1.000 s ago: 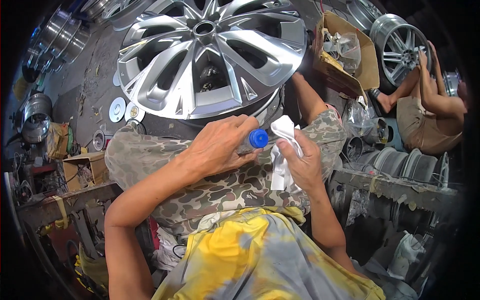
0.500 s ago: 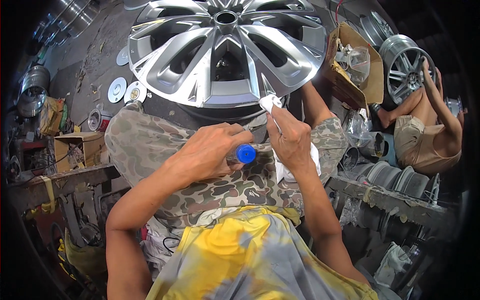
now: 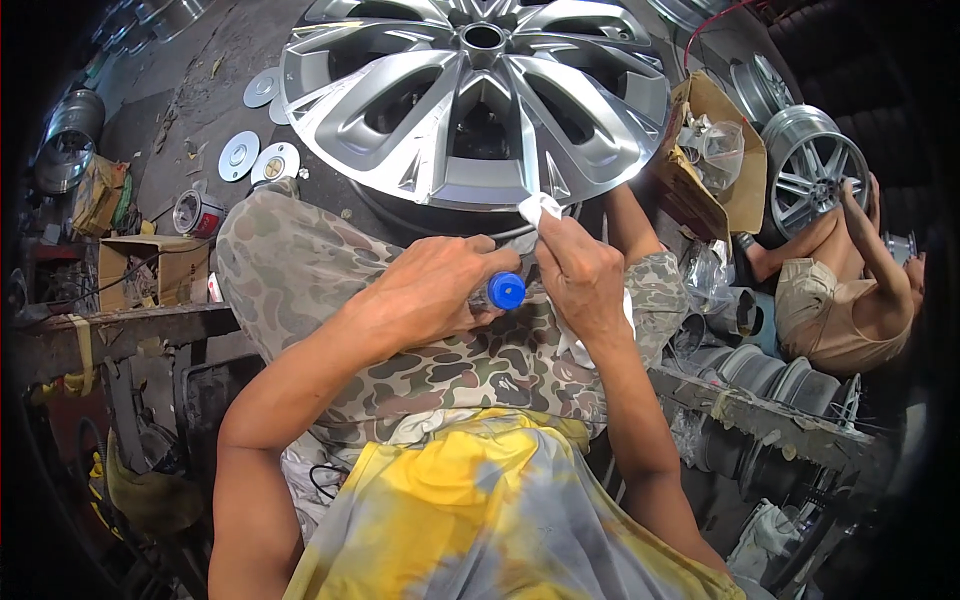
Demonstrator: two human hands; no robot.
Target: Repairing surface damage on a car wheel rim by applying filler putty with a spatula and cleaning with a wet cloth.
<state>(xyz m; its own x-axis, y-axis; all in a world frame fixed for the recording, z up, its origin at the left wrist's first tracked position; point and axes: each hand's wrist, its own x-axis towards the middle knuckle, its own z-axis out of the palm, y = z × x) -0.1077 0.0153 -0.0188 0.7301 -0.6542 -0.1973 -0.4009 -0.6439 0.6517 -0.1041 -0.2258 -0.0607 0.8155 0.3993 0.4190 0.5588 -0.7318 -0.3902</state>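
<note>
In front of me lies a large silver alloy wheel, its spoked face up. My left hand is closed round a bottle with a blue cap, held over my lap; most of its body is hidden by my fingers. My right hand pinches a white cloth whose folded tip sits at the near edge of the wheel. Whether the tip presses on the metal, I cannot tell. More of the cloth hangs below that hand.
Flat round discs lie on the floor left of the wheel. At right stands an open cardboard box holding plastic wrap. Beyond it another person sits handling a second wheel. Several rims line the right side behind a beam.
The view has shifted a little, so the wheel appears further right. My left hand and the bottle have come closer to my right hand. The cloth stays at the wheel's edge.
</note>
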